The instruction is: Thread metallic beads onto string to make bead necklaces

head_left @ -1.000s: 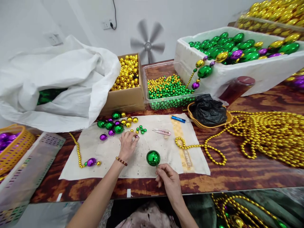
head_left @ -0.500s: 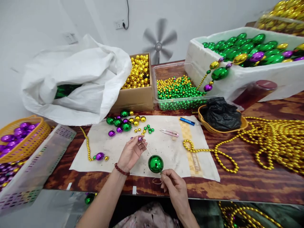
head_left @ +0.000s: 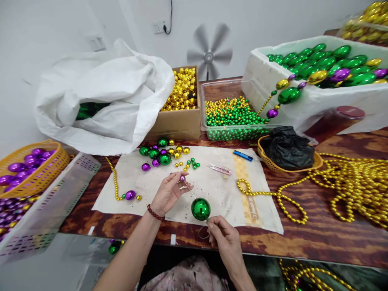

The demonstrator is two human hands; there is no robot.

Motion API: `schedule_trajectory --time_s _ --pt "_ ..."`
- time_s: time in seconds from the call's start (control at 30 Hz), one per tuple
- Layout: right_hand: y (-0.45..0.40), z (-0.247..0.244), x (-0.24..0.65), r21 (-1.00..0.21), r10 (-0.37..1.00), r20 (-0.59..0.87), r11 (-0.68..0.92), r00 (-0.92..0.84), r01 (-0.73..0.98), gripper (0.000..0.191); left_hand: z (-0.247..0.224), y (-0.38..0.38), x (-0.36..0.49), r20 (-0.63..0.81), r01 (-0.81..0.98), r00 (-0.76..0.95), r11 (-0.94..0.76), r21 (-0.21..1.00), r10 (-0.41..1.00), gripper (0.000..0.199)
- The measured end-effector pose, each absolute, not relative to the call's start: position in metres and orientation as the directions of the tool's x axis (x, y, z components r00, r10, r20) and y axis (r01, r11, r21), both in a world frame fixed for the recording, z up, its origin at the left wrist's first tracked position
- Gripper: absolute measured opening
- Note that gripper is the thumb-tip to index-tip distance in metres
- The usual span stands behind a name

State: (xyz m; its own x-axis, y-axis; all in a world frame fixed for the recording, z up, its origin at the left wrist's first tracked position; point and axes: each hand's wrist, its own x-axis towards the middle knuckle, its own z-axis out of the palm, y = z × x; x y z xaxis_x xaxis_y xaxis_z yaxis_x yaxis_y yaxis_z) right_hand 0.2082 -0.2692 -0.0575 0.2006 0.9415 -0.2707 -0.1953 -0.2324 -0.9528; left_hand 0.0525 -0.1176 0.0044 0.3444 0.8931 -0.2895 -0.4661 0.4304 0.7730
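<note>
My left hand (head_left: 168, 192) pinches a small purple bead (head_left: 182, 178) at the upper end of a thin needle (head_left: 190, 190). The needle's lower end meets a large shiny green bead (head_left: 200, 209), which hangs between my two hands. Just below that bead, the fingers of my right hand (head_left: 223, 234) are closed on a thin cord (head_left: 203, 232) that makes a loose loop. Beyond my left hand, green, purple and gold beads (head_left: 165, 159) lie in a group on a white cloth (head_left: 127, 210). Pink thread snips (head_left: 220, 169) rest to their right.
Gold bead strands (head_left: 360, 190) cover the table's right side. At the back stand a white sack (head_left: 103, 81), a cardboard box (head_left: 178, 124), a clear bin (head_left: 236, 132) and a foam box (head_left: 318, 101). An orange basket (head_left: 57, 163) is at left.
The view has shifted slightly, so the background sits a little further right. Both hands keep their hold, and the green bead stays between them.
</note>
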Motion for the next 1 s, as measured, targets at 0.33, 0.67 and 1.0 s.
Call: schedule_trajectory --time_s 0.33,0.67,1.0 --pt "-0.247 -0.062 0.220 -0.987 0.969 -0.131 -0.147 0.210 0.060 0.037 0.012 -0.128 0.063 -0.067 -0.132 0.165 0.090 0.987 0.984 0.018" --pt "-0.219 -0.006 0.238 -0.801 0.919 0.378 0.266 0.109 0.536 0.029 0.050 -0.152 0.088 0.146 -0.160 0.158 -0.120 0.980 0.977 0.017" --pt "-0.203 -0.015 0.260 -0.949 0.951 0.198 0.126 0.237 0.289 0.029 0.011 -0.114 0.035 0.042 0.040 0.074 -0.045 0.998 0.996 0.028"
